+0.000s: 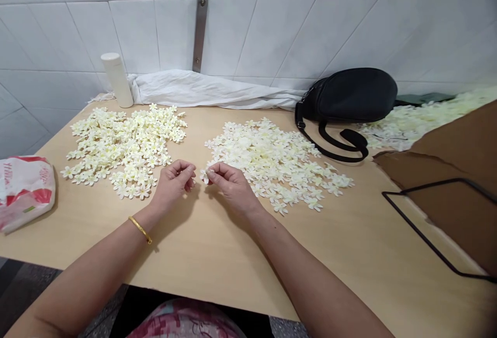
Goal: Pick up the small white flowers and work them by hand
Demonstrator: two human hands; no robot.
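Between the thumb and forefinger of my right hand (231, 185) is a small white artificial-looking flower (204, 176). Facing it a short gap away, my left hand (174, 182) is closed in a pinch; what it holds, if anything, is too small to make out. A heap of cream-white flowers with yellowish centres (124, 144) lies beyond and left of my left hand. Flatter, looser white blossoms (267, 157) spread over the table just past my right hand.
A white bottle (117, 80) and a rolled white cloth (209, 89) stand along the tiled wall. At the right are a black bag (349, 94), more white flowers (419, 118), a cardboard piece (462, 172) and a black wire frame (430, 247). A red-white packet (27, 190) sits left.
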